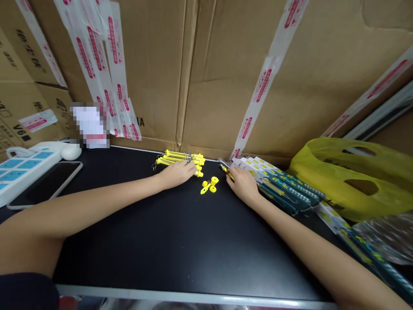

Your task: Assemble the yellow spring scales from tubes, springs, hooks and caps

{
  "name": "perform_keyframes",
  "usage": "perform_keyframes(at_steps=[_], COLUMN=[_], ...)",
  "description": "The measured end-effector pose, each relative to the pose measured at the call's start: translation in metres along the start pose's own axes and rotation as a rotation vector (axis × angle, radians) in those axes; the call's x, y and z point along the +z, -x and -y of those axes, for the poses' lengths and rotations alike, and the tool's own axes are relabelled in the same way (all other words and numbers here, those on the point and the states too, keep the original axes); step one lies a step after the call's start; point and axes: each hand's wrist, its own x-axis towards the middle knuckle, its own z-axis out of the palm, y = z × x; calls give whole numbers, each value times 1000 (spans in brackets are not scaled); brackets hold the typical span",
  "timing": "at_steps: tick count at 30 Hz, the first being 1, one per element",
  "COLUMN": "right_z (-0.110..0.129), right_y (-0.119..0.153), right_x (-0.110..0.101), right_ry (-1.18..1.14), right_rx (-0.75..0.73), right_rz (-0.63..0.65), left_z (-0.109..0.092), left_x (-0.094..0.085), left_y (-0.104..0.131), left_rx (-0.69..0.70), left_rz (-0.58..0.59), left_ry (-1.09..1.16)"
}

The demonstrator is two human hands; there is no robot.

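Observation:
On the black table [193, 245], my left hand [178, 173] rests palm down over the near side of a pile of yellow rod-shaped tools [176, 155] with metal hooks. Its fingers are bent, and what lies beneath them is partly hidden. My right hand [243, 183] is closed around the end of a thin yellow and metal tool [223, 167], beside the green and white packages [284, 185]. Several small loose yellow parts [213, 182] lie between my two hands.
A power strip [32, 165], a phone [47, 185] and a white round object [71, 151] lie at the left. Cardboard [155, 73] stands behind the table. A yellow plastic bag [348, 176] and clear plastic [390, 237] are at the right.

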Motion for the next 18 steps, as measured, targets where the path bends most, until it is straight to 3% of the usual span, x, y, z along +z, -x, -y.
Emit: perform_keyframes(at_steps=[6, 10, 13, 18], right_z=[-2, 6, 26, 70], right_y=[1, 3, 11, 33], right_x=[-1, -11, -25, -48], right_ry=[-54, -142, -233, -602], right_rx=[-2, -19, -79, -320], right_rz=[-49, -104, -118, -70], left_z=[4, -17, -40, -60], left_x=[-47, -78, -85, -73], left_y=[6, 25, 41, 59], left_rx=[-14, 23, 41, 33], left_rz=[-36, -74, -59, -13], left_ry=[-117, -209, -201, -51])
